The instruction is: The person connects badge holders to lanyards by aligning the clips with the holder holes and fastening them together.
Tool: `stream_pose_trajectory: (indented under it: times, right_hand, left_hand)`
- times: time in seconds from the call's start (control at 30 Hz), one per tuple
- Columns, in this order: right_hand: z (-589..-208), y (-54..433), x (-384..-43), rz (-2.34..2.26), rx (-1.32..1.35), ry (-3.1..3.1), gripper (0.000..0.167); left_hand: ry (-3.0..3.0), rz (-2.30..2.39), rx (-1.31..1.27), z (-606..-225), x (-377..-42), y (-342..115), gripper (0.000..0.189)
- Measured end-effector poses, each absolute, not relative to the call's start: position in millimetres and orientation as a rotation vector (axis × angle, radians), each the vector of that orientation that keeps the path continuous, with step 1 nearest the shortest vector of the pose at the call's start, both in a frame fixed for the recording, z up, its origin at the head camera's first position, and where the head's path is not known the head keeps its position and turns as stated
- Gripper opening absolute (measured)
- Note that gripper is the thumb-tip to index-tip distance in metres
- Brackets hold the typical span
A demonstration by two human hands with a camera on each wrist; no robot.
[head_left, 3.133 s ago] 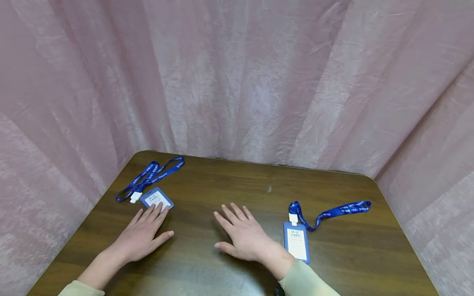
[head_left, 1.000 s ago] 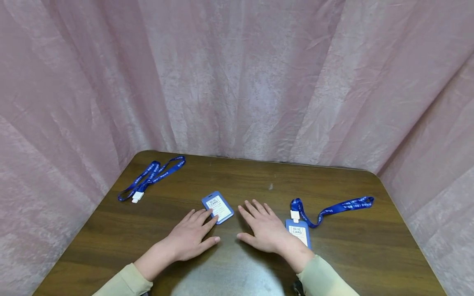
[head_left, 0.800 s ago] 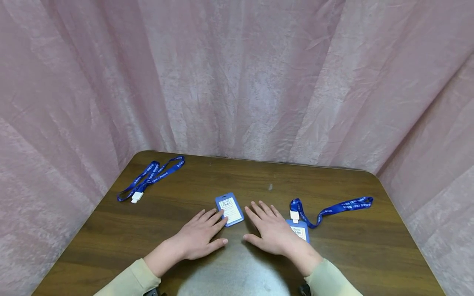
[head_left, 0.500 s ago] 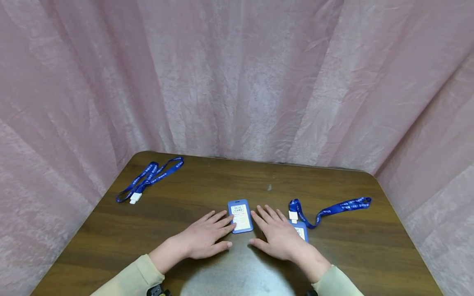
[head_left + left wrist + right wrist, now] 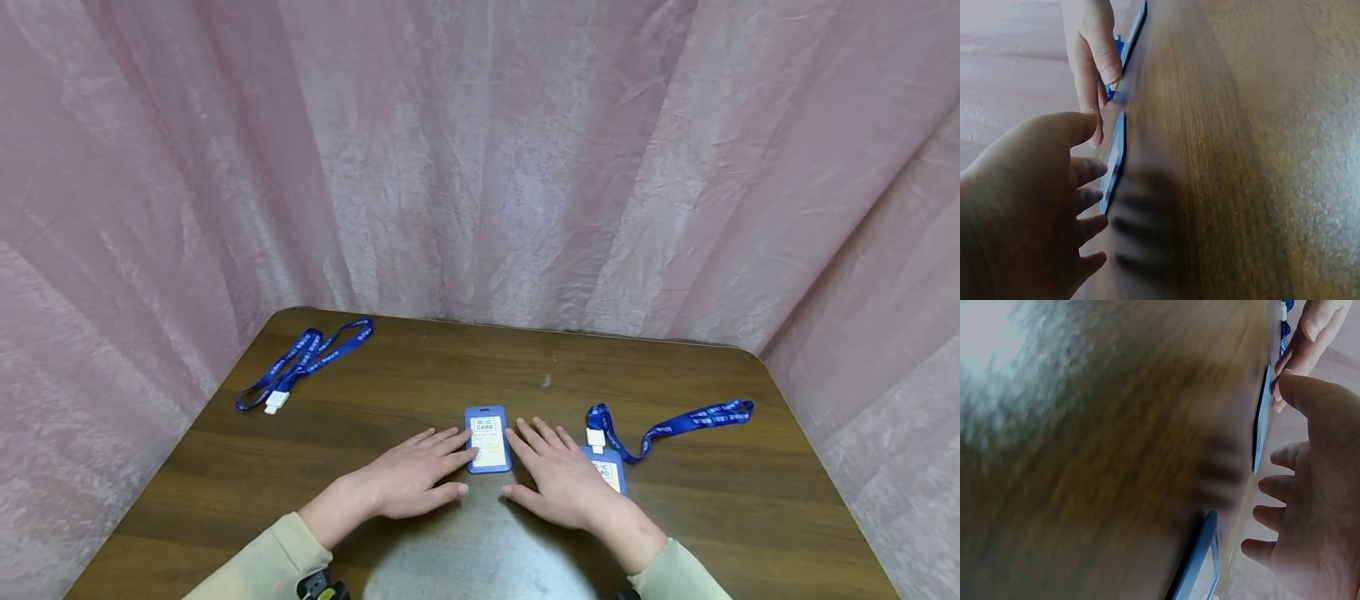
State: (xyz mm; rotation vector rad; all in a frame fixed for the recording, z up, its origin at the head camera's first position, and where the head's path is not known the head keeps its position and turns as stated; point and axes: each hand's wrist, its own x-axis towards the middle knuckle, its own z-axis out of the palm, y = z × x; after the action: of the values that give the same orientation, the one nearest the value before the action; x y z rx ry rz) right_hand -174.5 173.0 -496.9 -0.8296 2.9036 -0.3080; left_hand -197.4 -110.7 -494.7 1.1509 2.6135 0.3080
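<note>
Head view: round-cornered wood-grain table (image 5: 450, 367); pink curtain (image 5: 480, 158) beyond far edge; badge (image 5: 491, 440) between left hand (image 5: 411, 480) and right hand (image 5: 562, 482), fingers extended, neither gripping.

room to pass: wide strip of wood tabletop (image 5: 431, 367) btwn l lanyard (image 5: 303, 360) & mid id badge holder (image 5: 488, 442), also behind holder up to pink curtain (image 5: 480, 167), which blocks far side. l hand (image 5: 412, 479) & r hand (image 5: 558, 479) block holder's sides; gap nearside btwn thumbs (image 5: 452, 493). r lanyard (image 5: 675, 427) + 2nd badge holder (image 5: 607, 472) crowd r hand's outer side.
</note>
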Motion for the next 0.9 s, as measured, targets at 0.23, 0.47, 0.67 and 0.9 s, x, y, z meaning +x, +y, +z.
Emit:
stream_pose_trajectory:
  times: [0.23, 0.47, 0.67, 0.9]
  right_hand:
    - [-499, 166, -175, -0.344, -0.840, 2.871, 0.078]
    - [-501, 162, -175, -0.335, -0.849, 2.840, 0.072]
    - [-496, 163, -169, -0.322, -0.838, 2.823, 0.072]
    - [-488, 165, -158, -0.365, -0.816, 2.786, 0.070]
  left_hand:
    - [2.648, 0.293, 1.120, -499, -197, -108, 0.069]
    - [2.655, 0.297, 1.108, -502, -197, -106, 0.067]
    - [2.628, 0.276, 1.134, -497, -193, -102, 0.067]
    - [2.579, 0.317, 1.131, -492, -189, -98, 0.069]
